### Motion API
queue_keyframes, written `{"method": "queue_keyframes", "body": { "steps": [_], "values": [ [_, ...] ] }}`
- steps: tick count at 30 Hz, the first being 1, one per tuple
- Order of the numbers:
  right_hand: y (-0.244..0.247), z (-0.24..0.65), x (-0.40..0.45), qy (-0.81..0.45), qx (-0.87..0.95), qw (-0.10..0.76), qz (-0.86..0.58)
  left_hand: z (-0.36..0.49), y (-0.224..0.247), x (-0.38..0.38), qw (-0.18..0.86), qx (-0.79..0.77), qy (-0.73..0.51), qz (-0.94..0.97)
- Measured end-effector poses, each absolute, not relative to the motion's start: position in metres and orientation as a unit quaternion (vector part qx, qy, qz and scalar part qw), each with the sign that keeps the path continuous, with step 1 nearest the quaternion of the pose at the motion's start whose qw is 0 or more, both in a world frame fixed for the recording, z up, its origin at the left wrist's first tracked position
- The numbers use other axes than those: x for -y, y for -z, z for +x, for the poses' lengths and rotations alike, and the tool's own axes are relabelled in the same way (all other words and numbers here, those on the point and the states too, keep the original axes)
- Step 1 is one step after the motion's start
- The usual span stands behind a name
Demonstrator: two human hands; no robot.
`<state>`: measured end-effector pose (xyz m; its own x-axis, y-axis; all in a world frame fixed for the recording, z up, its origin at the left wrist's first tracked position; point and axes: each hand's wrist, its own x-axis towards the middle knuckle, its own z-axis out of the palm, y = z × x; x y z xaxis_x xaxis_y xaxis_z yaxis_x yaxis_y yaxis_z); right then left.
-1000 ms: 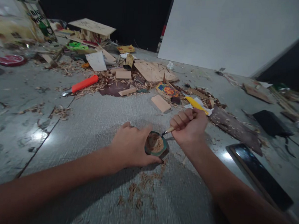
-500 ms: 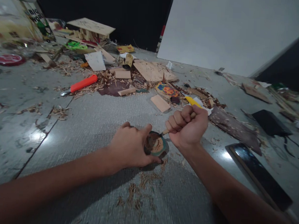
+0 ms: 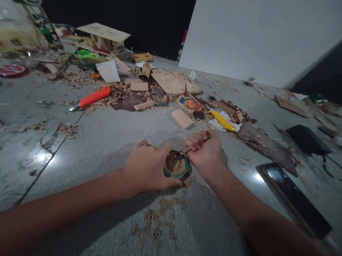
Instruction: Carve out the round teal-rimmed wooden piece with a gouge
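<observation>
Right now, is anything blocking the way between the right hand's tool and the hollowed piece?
Nothing visible. The tool in the right hand appears to meet the upper-right edge of the hollowed piece; the left hand holds its left side.

The right hand [image 3: 205, 147], closed around a slim wooden-handled tool with a metal shaft [image 3: 188, 148], has dropped lower and drawn in toward the hollowed, green-rimmed round wooden piece [image 3: 175, 166], leaving less of the handle showing between fist and rim than a second ago. Its shift uncovers the slender, glossy yellow object [image 3: 222, 120], earlier partly blocked by the knuckles and now seen end to end, along with more of the crumpled white paper [image 3: 213, 125] beneath it.
</observation>
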<state>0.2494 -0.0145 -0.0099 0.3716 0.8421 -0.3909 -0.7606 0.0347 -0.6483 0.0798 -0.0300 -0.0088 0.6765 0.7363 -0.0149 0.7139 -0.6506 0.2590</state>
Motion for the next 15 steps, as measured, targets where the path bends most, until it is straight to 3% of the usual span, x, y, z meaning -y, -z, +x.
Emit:
{"method": "queue_keyframes", "body": {
  "steps": [8, 15],
  "values": [
    [-0.018, 0.253, 0.021, -0.564, 0.136, 0.711, -0.397, 0.081, 0.010, 0.030, 0.128, -0.406, -0.063, 0.903],
    [-0.017, 0.228, 0.043, -0.495, 0.369, 0.687, -0.383, 0.082, 0.009, 0.031, 0.122, -0.417, -0.040, 0.900]
  ]
}}
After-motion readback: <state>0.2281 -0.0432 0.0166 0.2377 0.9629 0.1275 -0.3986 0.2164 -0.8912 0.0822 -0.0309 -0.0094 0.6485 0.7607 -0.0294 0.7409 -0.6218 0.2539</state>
